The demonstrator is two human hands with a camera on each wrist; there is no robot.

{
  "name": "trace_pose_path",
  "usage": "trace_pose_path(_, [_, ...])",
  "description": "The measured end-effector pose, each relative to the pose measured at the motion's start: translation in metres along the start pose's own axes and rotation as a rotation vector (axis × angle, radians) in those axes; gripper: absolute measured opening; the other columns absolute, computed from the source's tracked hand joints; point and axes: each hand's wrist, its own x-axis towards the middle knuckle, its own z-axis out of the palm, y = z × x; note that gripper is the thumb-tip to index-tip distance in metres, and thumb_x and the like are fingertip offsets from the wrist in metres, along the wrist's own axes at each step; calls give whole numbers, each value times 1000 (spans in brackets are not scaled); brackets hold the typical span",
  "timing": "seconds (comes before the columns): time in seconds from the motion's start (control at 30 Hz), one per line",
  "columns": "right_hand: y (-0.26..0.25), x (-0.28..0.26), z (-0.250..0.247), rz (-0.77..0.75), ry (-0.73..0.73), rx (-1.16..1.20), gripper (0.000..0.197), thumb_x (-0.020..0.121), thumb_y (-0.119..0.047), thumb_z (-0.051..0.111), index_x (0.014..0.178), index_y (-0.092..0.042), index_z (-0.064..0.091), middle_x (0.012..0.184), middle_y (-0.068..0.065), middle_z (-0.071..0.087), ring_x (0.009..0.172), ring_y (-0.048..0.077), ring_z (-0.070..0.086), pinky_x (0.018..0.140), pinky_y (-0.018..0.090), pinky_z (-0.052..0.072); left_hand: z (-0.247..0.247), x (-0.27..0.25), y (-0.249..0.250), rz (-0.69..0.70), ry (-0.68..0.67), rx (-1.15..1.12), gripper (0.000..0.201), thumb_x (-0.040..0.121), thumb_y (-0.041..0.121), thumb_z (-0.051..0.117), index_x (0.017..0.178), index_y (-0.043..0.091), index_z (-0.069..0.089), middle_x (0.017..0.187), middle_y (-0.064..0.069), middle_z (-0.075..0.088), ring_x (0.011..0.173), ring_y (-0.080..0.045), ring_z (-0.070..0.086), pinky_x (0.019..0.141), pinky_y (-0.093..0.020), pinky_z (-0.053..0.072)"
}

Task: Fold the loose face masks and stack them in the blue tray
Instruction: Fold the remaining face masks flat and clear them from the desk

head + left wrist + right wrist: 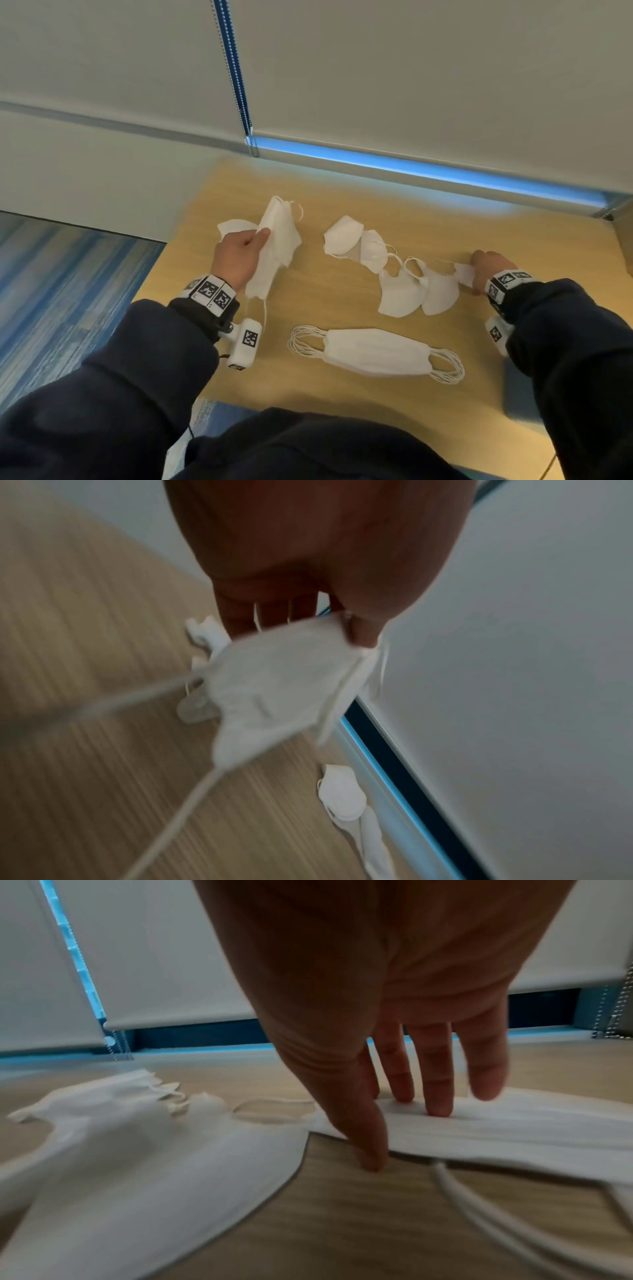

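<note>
My left hand [245,250] grips a white face mask [275,245] above the table's left part, thumb on top; its ear loops dangle. In the left wrist view the thumb and fingers [267,615] pinch that mask [274,688] at its upper edge. At the right, my right hand [489,269] rests on another mask [463,273]; its straight fingers [436,1085] press on this mask [531,1131] and the thumb touches its near edge. Several loose masks [400,294] lie in the middle. A flat stack of folded masks [376,353] lies near the front. No blue tray is in view.
The wooden table [325,404] ends at the left over blue carpet [68,291]. Grey roller blinds [411,85] with a bead chain [236,78] hang behind the far edge. One more loose mask [233,228] lies behind my left hand.
</note>
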Motion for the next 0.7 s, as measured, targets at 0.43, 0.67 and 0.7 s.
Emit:
trace_pose_path(0.43, [-29, -16, -57, -55, 257, 666, 48, 90, -24, 73, 135, -12, 61, 126, 13, 67, 108, 35, 65, 91, 42, 55, 18, 10, 20, -58, -35, 51, 23, 90, 26, 72, 110, 15, 74, 112, -4, 74, 106, -25, 65, 100, -40, 50])
trace_pose_path(0.67, [-48, -53, -72, -36, 266, 1467, 28, 87, -4, 69, 115, -1, 68, 110, 15, 70, 109, 37, 68, 98, 52, 54, 32, 2, 23, -382, -251, -578, 28, 94, 13, 68, 121, 11, 64, 120, -12, 71, 110, -36, 66, 83, -47, 58])
trace_pose_path(0.7, [-51, -62, -74, -93, 240, 1546, 26, 88, -3, 69, 114, -1, 70, 110, 13, 72, 109, 33, 69, 99, 49, 55, 34, -3, 24, -366, -296, -624, 32, 92, 9, 70, 123, 10, 65, 119, -12, 73, 109, -35, 68, 80, -45, 58])
